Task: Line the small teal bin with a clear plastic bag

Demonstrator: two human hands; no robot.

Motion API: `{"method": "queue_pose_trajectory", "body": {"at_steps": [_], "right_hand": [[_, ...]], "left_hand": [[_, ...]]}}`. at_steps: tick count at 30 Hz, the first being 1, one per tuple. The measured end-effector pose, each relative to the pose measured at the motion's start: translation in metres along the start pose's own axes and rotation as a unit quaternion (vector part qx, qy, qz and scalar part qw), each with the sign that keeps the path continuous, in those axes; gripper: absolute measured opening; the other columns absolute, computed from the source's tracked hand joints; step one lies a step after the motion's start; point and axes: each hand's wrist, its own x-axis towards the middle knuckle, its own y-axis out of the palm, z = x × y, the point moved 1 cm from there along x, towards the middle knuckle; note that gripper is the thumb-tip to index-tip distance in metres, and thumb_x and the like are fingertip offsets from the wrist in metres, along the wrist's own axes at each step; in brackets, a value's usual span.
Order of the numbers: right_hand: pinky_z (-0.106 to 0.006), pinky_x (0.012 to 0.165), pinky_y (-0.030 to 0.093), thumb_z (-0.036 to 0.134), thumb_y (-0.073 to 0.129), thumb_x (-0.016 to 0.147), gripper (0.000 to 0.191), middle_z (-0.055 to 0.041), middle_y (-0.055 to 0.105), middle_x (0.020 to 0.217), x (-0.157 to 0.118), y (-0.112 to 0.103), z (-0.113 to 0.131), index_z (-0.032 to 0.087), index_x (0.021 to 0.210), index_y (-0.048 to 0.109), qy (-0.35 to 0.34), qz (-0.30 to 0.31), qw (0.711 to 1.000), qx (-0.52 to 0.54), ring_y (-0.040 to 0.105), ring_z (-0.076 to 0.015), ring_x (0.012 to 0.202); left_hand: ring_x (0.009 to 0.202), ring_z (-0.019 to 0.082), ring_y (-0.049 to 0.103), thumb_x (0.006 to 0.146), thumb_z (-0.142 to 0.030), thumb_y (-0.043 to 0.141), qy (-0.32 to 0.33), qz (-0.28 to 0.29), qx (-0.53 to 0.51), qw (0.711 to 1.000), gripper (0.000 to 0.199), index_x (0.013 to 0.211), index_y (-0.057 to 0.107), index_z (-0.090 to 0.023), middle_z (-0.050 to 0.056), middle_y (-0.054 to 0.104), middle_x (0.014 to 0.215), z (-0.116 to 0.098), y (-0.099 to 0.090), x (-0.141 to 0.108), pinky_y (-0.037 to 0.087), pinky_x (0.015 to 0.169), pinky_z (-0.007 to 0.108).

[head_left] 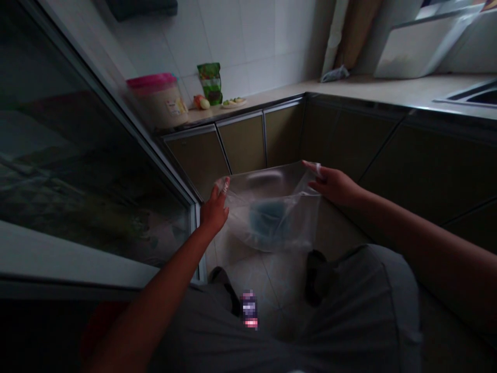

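Observation:
Stretched between my two hands is a clear plastic bag [306, 223], its mouth pulled wide. My left hand [215, 207] pinches one corner of the rim, on the side near the glass door. The opposite corner is gripped by my right hand [334, 182], fingers pointing inward to the left. Through the thin plastic a bluish-green round shape [269, 220] shows low down; whether it lies inside the bag or behind it I cannot tell.
A framed glass door [97, 155] stands close on my left. Low cabinets [240, 140] line the wall ahead and the right side. On the counter sit a pink-lidded tub [159, 101], a green pouch [212, 85] and a plate [234, 103]. A pixelated object [249, 310] lies between my feet.

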Motion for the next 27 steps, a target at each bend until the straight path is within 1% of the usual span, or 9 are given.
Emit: {"method": "queue_pose_trajectory", "body": {"at_steps": [4, 7, 9, 13, 17, 19, 23, 25, 27], "right_hand": [[-0.028, 0.067, 0.043, 0.041, 0.067, 0.089, 0.070, -0.0003, 0.059, 0.074, 0.015, 0.004, -0.003, 0.023, 0.156, 0.053, 0.005, -0.061, 0.995, -0.081, 0.053, -0.0160, 0.064], [-0.029, 0.069, 0.045, 0.040, 0.067, 0.090, 0.068, -0.0042, 0.066, 0.080, 0.020, 0.010, -0.008, 0.023, 0.155, 0.052, 0.015, -0.080, 0.990, -0.119, 0.058, -0.0187, 0.068], [-0.030, 0.069, 0.047, 0.039, 0.066, 0.090, 0.072, -0.0044, 0.068, 0.081, 0.019, 0.016, -0.012, 0.024, 0.158, 0.048, 0.018, -0.080, 0.987, -0.136, 0.060, -0.0192, 0.068], [-0.029, 0.066, 0.046, 0.039, 0.066, 0.090, 0.079, -0.0040, 0.068, 0.081, 0.007, 0.031, -0.024, 0.025, 0.164, 0.041, 0.043, -0.029, 0.986, -0.156, 0.060, -0.0191, 0.066], [-0.027, 0.063, 0.044, 0.038, 0.065, 0.092, 0.089, -0.0022, 0.067, 0.078, -0.010, 0.050, -0.042, 0.026, 0.171, 0.025, 0.053, 0.030, 0.985, -0.159, 0.059, -0.0178, 0.064], [-0.026, 0.061, 0.042, 0.035, 0.065, 0.092, 0.090, -0.0023, 0.066, 0.077, -0.018, 0.061, -0.052, 0.024, 0.171, 0.025, 0.062, 0.045, 0.984, -0.159, 0.059, -0.0172, 0.063], [-0.026, 0.060, 0.040, 0.035, 0.067, 0.092, 0.087, -0.0032, 0.068, 0.079, -0.032, 0.080, -0.073, 0.025, 0.170, 0.029, 0.085, 0.079, 0.981, -0.154, 0.061, -0.0175, 0.063], [-0.025, 0.061, 0.041, 0.034, 0.068, 0.091, 0.088, -0.0025, 0.068, 0.079, -0.037, 0.088, -0.081, 0.025, 0.170, 0.029, 0.087, 0.088, 0.983, -0.137, 0.061, -0.0172, 0.064], [-0.025, 0.062, 0.042, 0.031, 0.069, 0.089, 0.088, -0.0011, 0.067, 0.077, -0.041, 0.093, -0.087, 0.024, 0.169, 0.033, 0.086, 0.089, 0.986, -0.108, 0.060, -0.0167, 0.064]], "left_hand": [[0.143, 0.040, 0.052, 0.085, -0.011, 0.070, 0.013, -0.021, -0.009, 1.000, 0.097, 0.168, 0.029, -0.039, 0.005, 0.017, 0.179, 0.006, 0.000, 0.009, 0.057, 0.097, 0.039], [0.145, 0.039, 0.050, 0.087, -0.012, 0.066, 0.011, -0.029, -0.003, 1.000, 0.092, 0.168, 0.030, -0.039, 0.003, 0.017, 0.179, 0.007, 0.001, 0.009, 0.057, 0.097, 0.038], [0.146, 0.038, 0.049, 0.088, -0.011, 0.064, 0.009, -0.014, 0.012, 1.000, 0.091, 0.168, 0.030, -0.038, 0.003, 0.017, 0.179, 0.006, 0.004, 0.004, 0.057, 0.096, 0.037], [0.139, 0.038, 0.055, 0.087, -0.009, 0.060, 0.010, 0.060, 0.084, 0.995, 0.097, 0.170, 0.021, -0.038, 0.005, 0.012, 0.180, 0.006, 0.012, -0.011, 0.059, 0.087, 0.036], [0.125, 0.035, 0.067, 0.085, -0.011, 0.068, 0.018, 0.150, 0.131, 0.980, 0.108, 0.171, 0.011, -0.044, 0.006, 0.003, 0.180, 0.012, 0.024, -0.027, 0.058, 0.082, 0.033], [0.121, 0.033, 0.070, 0.082, -0.009, 0.072, 0.019, 0.179, 0.132, 0.975, 0.116, 0.170, 0.006, -0.047, 0.007, 0.000, 0.180, 0.017, 0.031, -0.033, 0.058, 0.081, 0.033], [0.122, 0.033, 0.070, 0.079, -0.007, 0.076, 0.014, 0.196, 0.106, 0.975, 0.123, 0.169, 0.004, -0.049, 0.007, 0.001, 0.180, 0.025, 0.043, -0.041, 0.058, 0.082, 0.034], [0.130, 0.034, 0.066, 0.076, -0.007, 0.078, 0.014, 0.194, 0.068, 0.979, 0.122, 0.170, 0.011, -0.047, 0.007, 0.006, 0.180, 0.028, 0.049, -0.043, 0.058, 0.086, 0.034], [0.138, 0.034, 0.060, 0.074, -0.008, 0.080, 0.014, 0.175, 0.011, 0.984, 0.115, 0.169, 0.025, -0.041, 0.008, 0.018, 0.178, 0.030, 0.057, -0.044, 0.056, 0.094, 0.035]]}}
